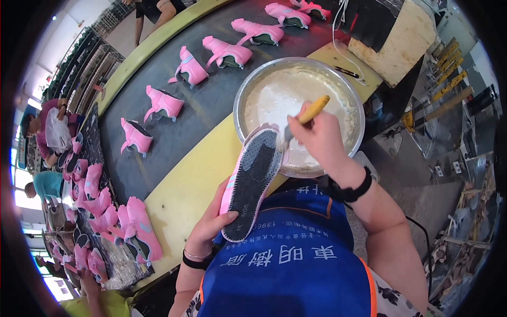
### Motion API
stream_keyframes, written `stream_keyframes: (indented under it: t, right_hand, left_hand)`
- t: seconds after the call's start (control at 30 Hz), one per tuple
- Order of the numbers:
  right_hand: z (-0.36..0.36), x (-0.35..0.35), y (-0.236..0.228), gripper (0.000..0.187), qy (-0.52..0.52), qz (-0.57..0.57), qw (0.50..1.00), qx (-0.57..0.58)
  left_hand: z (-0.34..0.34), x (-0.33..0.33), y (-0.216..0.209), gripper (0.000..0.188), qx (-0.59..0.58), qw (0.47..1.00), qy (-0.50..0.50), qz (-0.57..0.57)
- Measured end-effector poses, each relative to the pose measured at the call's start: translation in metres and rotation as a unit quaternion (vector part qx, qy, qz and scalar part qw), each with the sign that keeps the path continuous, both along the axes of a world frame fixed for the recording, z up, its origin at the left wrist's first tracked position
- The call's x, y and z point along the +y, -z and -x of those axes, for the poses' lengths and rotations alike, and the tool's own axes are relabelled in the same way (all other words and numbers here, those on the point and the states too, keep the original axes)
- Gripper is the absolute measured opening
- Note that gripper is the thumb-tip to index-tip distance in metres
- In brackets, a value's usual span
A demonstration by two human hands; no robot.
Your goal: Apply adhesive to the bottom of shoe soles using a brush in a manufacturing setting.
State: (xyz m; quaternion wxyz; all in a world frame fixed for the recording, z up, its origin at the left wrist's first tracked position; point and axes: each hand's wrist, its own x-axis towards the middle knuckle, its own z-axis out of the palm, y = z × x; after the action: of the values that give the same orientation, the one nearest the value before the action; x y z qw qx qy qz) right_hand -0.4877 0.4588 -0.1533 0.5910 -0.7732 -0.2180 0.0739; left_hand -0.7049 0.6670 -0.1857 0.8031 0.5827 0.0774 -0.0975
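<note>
My left hand is closed round the heel end of a pink shoe upper, held sole up. Its dark underside faces me, with stitching along the edge and a wet-looking grey area toward the toe. In my right hand is a brush with a yellow handle. The bristles touch the shoe's edge near the toe. Just beyond both hands stands a wide metal bowl holding a creamy whitish liquid; the shoe's toe overlaps its near rim.
A dark conveyor belt with yellow borders carries several pink shoe uppers. More uppers are piled at left, where other people work. Another person stands beyond the belt. A stained box-like object and a white cable sit at far right.
</note>
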Motion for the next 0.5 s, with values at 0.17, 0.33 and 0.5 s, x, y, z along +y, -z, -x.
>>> stream_keyframes:
  t: [0.17,0.33,0.5]
  right_hand:
    - [-0.007,-0.002,-0.006,0.022,0.035,-0.035,0.988,-0.144]
    - [0.02,-0.009,0.005,0.02,0.009,0.006,0.991,-0.134]
    - [0.027,-0.04,0.023,0.015,0.06,0.013,0.991,-0.122]
  left_hand:
    - [0.005,0.001,0.011,0.102,-0.005,1.0,-0.017,-0.004]
    - [0.024,0.004,0.022,0.097,0.071,0.989,-0.093,0.085]
    - [0.038,0.014,0.027,0.064,0.171,0.981,-0.085,0.017]
